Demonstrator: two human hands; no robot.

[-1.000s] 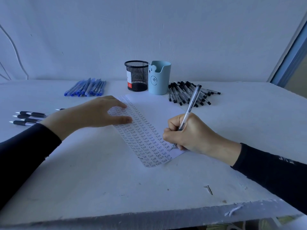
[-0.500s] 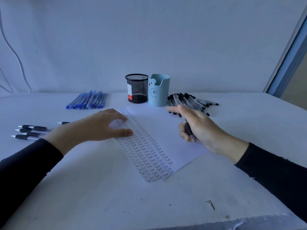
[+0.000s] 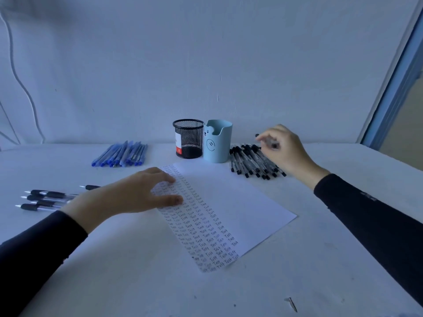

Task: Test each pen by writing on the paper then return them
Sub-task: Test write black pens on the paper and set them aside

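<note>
Left hand (image 3: 128,197) flat on paper (image 3: 240,202) — right hand (image 3: 287,152) pinches pen (image 3: 274,146) over pen pile (image 3: 249,163).

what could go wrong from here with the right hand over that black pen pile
1. The right hand, blurred, seems to hold a pen above the black-capped pile. Nothing divides that pile, so a pen dropped there may get mixed up and be tested twice or skipped.
2. The left hand rests its fingers on the written rows of the paper, so any wet ink might smear.
</note>
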